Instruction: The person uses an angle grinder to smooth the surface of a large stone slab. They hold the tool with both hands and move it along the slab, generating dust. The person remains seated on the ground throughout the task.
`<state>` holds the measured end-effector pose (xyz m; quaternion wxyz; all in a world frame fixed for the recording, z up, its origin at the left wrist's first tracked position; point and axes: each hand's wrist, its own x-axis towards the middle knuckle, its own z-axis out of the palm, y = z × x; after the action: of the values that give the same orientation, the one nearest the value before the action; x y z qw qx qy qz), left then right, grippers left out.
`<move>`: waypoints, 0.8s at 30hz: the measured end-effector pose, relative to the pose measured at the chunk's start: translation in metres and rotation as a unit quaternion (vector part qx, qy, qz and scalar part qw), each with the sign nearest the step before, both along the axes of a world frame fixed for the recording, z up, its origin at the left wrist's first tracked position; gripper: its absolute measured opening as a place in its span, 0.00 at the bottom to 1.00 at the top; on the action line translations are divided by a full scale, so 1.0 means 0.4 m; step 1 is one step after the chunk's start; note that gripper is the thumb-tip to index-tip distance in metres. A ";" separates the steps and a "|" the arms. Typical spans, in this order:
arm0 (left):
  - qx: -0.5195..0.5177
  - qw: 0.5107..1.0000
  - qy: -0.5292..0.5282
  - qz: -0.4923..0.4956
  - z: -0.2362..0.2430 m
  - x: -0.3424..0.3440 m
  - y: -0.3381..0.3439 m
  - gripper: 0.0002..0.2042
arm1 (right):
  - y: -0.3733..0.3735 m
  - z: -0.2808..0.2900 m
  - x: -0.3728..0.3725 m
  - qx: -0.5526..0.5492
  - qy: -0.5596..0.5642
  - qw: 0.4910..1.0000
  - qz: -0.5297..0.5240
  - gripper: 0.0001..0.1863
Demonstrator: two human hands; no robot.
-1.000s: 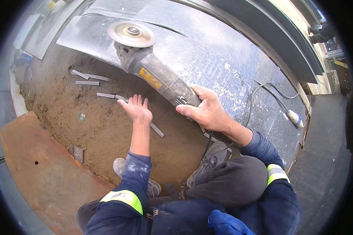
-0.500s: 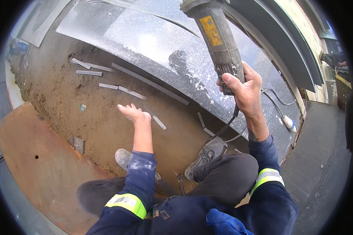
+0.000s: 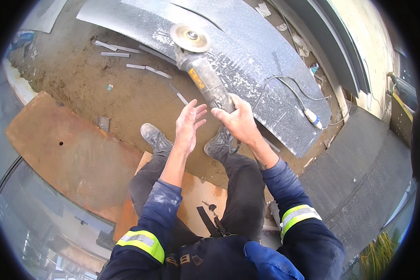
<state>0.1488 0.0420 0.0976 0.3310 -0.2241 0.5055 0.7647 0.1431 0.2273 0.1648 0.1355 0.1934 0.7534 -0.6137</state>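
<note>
My right hand point(image 3: 240, 120) grips the rear end of a dusty angle grinder point(image 3: 205, 80), which tilts up and to the left over the near edge of a grey stone-like slab point(image 3: 270, 60). At the tool's far end a round disc point(image 3: 193, 38) faces up; its edge looks distinct. Close beside the grinder's handle, my left hand point(image 3: 187, 128) is raised with fingers apart and nothing in it. I cannot tell whether it touches the tool. The grinder's cord is partly hidden under my right wrist.
Several narrow cut strips point(image 3: 158, 72) lie on the dusty ground left of the slab. A cable with a white and blue plug point(image 3: 314, 119) rests on the slab's right end. A rusty brown board point(image 3: 74, 154) lies at left, a dark panel point(image 3: 359, 163) at right.
The grinder has come down and left, its disc now in view. My left hand has moved right and turned upward, close to the tool. My legs look straighter and the view is higher.
</note>
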 end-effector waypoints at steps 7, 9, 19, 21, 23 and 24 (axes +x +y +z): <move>0.135 0.969 -0.137 0.157 0.195 0.150 0.091 0.31 | -0.033 0.161 0.267 -0.065 -0.034 0.996 0.044 0.26; 0.140 0.961 -0.162 0.173 0.217 0.205 0.095 0.27 | -0.032 0.183 0.316 -0.038 -0.015 0.998 0.042 0.23; 0.167 0.936 -0.276 0.143 0.198 0.416 0.073 0.19 | -0.079 0.227 0.504 0.012 -0.124 0.992 0.021 0.35; 0.175 0.931 -0.278 0.159 0.187 0.438 0.060 0.19 | -0.089 0.230 0.513 0.010 -0.148 0.988 0.033 0.35; 0.175 0.927 -0.282 0.174 0.182 0.458 0.057 0.19 | -0.092 0.228 0.525 0.015 -0.150 0.987 0.049 0.36; 0.166 0.928 -0.282 0.178 0.182 0.479 0.056 0.19 | -0.092 0.226 0.537 0.016 -0.151 0.987 0.057 0.36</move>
<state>0.3403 0.0642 0.1706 0.3504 -0.4588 0.2091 0.7893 0.3580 0.1906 0.2552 0.2792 0.2431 0.7439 -0.5563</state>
